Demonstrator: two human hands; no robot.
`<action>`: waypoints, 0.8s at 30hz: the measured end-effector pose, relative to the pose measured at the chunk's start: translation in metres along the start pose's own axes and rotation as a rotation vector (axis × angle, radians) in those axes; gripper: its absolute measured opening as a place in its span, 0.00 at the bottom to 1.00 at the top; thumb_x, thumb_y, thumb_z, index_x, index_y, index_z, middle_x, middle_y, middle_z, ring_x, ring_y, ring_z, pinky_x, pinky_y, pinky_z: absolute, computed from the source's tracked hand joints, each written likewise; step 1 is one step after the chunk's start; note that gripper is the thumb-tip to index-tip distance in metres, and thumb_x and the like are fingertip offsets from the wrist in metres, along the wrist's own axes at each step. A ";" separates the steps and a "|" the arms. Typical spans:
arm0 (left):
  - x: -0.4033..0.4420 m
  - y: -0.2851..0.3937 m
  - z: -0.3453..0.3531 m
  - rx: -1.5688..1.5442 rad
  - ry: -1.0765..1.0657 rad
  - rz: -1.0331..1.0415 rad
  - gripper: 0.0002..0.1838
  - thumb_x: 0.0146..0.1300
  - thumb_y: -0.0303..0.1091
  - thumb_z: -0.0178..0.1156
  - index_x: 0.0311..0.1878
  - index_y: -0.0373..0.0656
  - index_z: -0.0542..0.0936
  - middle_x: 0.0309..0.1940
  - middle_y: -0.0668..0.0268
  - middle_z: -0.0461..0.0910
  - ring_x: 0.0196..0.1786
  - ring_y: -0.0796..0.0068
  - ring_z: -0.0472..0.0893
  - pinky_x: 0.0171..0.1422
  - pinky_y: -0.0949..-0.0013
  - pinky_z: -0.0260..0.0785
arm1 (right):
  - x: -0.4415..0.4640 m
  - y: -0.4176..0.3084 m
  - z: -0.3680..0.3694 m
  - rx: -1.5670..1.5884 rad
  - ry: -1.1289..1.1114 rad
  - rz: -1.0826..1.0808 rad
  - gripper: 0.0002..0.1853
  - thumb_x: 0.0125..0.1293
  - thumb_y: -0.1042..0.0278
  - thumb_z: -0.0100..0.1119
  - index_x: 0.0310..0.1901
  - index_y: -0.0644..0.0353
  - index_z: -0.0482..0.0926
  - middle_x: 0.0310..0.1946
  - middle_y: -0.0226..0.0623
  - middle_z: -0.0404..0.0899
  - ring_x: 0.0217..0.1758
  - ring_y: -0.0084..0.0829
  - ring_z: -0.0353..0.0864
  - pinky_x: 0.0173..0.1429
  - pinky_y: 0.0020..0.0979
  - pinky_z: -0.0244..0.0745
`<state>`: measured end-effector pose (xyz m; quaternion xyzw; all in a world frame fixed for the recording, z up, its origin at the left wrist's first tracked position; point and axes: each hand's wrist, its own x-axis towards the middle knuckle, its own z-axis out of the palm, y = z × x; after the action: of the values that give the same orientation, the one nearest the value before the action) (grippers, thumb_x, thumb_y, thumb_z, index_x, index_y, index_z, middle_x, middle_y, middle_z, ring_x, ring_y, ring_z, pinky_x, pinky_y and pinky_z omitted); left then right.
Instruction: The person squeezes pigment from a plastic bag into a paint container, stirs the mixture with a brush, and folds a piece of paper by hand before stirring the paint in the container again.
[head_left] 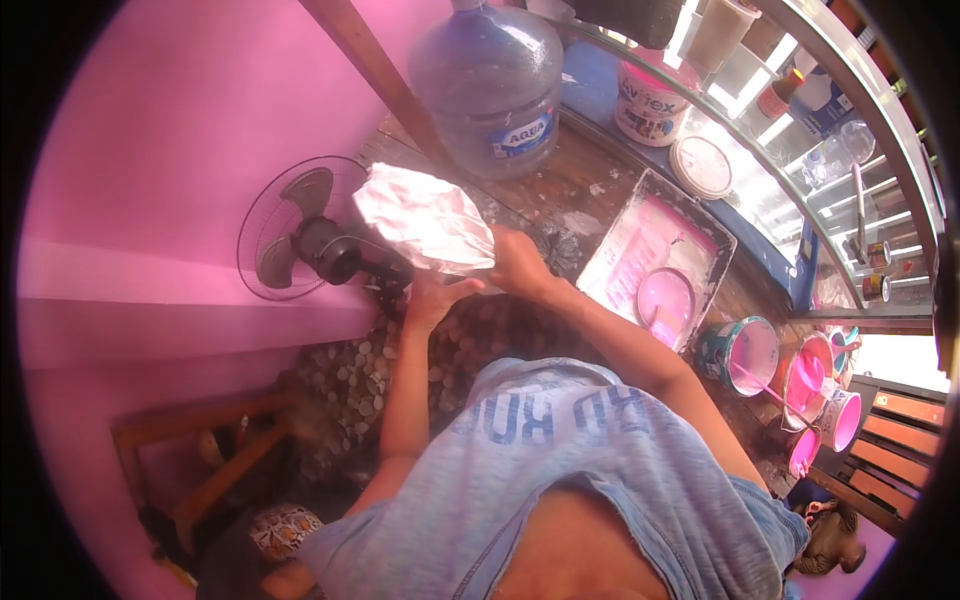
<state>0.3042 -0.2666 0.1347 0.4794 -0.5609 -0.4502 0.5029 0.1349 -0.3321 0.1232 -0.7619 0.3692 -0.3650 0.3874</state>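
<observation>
A crumpled white cloth (425, 215) is held up in front of me, bunched and bright in the light. My left hand (437, 293) grips it from below, thumb pointing right and fingers partly hidden behind the fabric. At the cloth's right edge, my right hand (520, 262) closes on it, with its fingertips out of sight. Just left of the cloth stands a dark fan (325, 245) with a round wire guard, partly covered by it.
A large water bottle (487, 90) stands behind the cloth. To the right lie a paint tray (590, 268) with pink paint, a round lid (701, 166) and several paint buckets (715, 352). Pink walls (170, 180) rise on the left; a wooden frame (225, 480) sits below.
</observation>
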 end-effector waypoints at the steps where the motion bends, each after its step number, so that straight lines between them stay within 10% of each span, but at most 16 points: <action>1: 0.003 -0.006 -0.002 -0.048 0.021 -0.063 0.43 0.49 0.36 0.79 0.65 0.36 0.67 0.60 0.63 0.71 0.62 0.72 0.69 0.69 0.66 0.60 | 0.007 0.001 0.006 -0.028 0.011 0.013 0.19 0.50 0.67 0.65 0.44 0.65 0.77 0.34 0.53 0.82 0.41 0.58 0.80 0.44 0.48 0.75; 8: 0.042 -0.031 0.009 -0.171 0.327 -0.047 0.33 0.55 0.29 0.74 0.62 0.33 0.69 0.56 0.59 0.73 0.57 0.70 0.73 0.61 0.67 0.67 | 0.042 -0.008 0.032 -0.013 -0.030 0.207 0.26 0.50 0.66 0.67 0.50 0.69 0.73 0.39 0.59 0.80 0.46 0.57 0.80 0.48 0.48 0.75; 15: 0.062 -0.034 -0.013 -0.374 0.419 -0.130 0.23 0.63 0.25 0.64 0.60 0.33 0.70 0.55 0.60 0.74 0.56 0.72 0.74 0.61 0.68 0.67 | 0.029 -0.007 0.008 0.266 -0.080 0.198 0.60 0.39 0.52 0.80 0.71 0.64 0.53 0.59 0.55 0.69 0.62 0.53 0.71 0.64 0.43 0.69; 19: 0.061 -0.038 -0.013 -0.384 0.444 -0.088 0.24 0.65 0.24 0.60 0.63 0.33 0.68 0.56 0.60 0.74 0.55 0.70 0.76 0.62 0.67 0.67 | 0.025 0.023 0.033 -0.177 0.039 -0.045 0.70 0.28 0.49 0.84 0.74 0.59 0.50 0.66 0.59 0.59 0.68 0.57 0.62 0.70 0.46 0.61; 24: 0.065 -0.021 -0.017 -0.579 0.409 -0.126 0.24 0.65 0.22 0.58 0.64 0.35 0.67 0.56 0.59 0.74 0.56 0.69 0.77 0.63 0.66 0.69 | 0.038 0.031 0.053 0.060 0.106 0.046 0.61 0.35 0.52 0.81 0.72 0.57 0.55 0.64 0.56 0.65 0.68 0.56 0.65 0.69 0.46 0.63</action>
<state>0.3205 -0.3347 0.1239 0.4311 -0.2673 -0.5152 0.6909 0.1882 -0.3606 0.0837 -0.7208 0.3956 -0.4066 0.3981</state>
